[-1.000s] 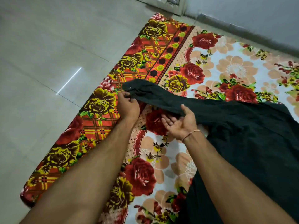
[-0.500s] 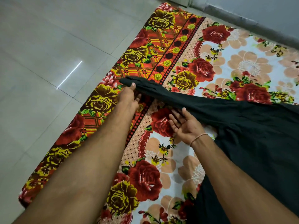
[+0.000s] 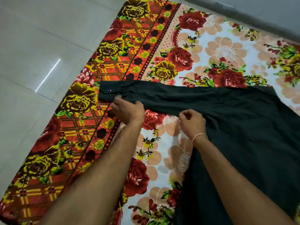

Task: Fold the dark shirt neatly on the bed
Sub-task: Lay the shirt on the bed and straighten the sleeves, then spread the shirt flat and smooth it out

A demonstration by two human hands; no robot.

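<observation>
The dark shirt (image 3: 243, 135) lies on the floral bed sheet (image 3: 219, 51). Its body fills the right side, and one long sleeve (image 3: 162, 96) stretches flat to the left. The sleeve ends in a cuff with a button (image 3: 109, 90). My left hand (image 3: 128, 110), blurred by motion, has its fingers extended and touches the sleeve's lower edge near the cuff. My right hand (image 3: 192, 120) has curled fingers at the sleeve's lower edge by the underarm and seems to pinch the fabric there.
The sheet's red and yellow border (image 3: 78, 127) runs along the left, next to grey floor tiles (image 3: 32, 62). A wall base (image 3: 243, 12) lines the far edge of the bed.
The sleeve was lifted between both hands and now lies flat on the sheet. My left hand has let go of the cuff. My right hand has turned palm down and curled.
</observation>
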